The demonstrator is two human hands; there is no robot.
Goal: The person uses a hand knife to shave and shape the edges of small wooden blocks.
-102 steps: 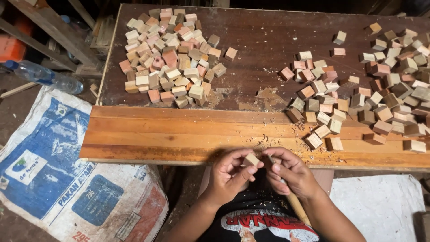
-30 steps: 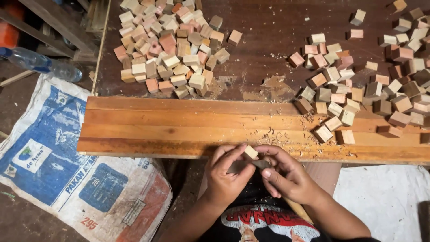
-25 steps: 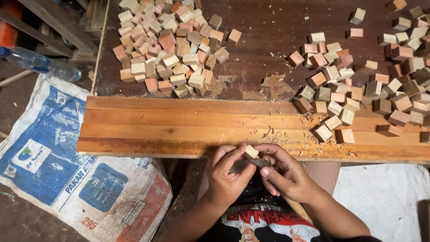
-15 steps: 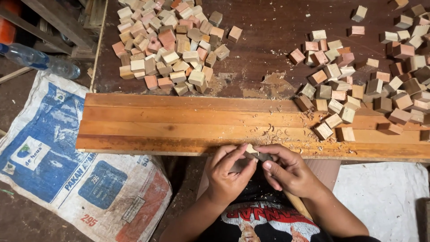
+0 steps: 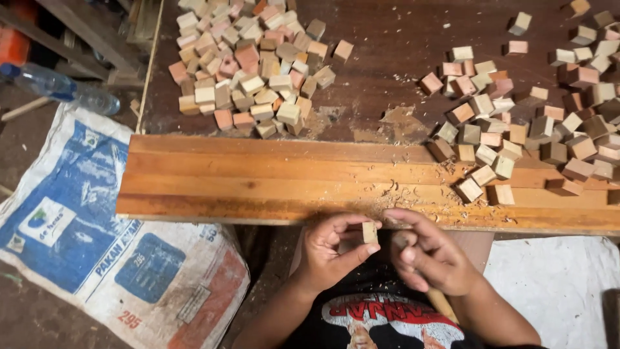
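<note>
Far left I see a blue-and-white printed woven sack [image 5: 97,245] on the floor. On the dark table, one heap of small pale and pinkish wooden cubes [image 5: 252,64] sits apart from a looser spread of cubes [image 5: 529,123], apparently sorted. Below the long orange-brown plank [image 5: 271,181], my left hand [image 5: 326,249] pinches a small pale wooden cube [image 5: 369,232], turned up for working. My right hand [image 5: 433,255] is curled around a wooden-handled tool [image 5: 441,302].

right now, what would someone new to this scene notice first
Two heaps of small wooden blocks: one pile at upper left of the dark table, a looser spread at right. Near the bottom edge, the left hand pinches one small block, the right hand beside it gripping a wooden-handled tool.
</note>
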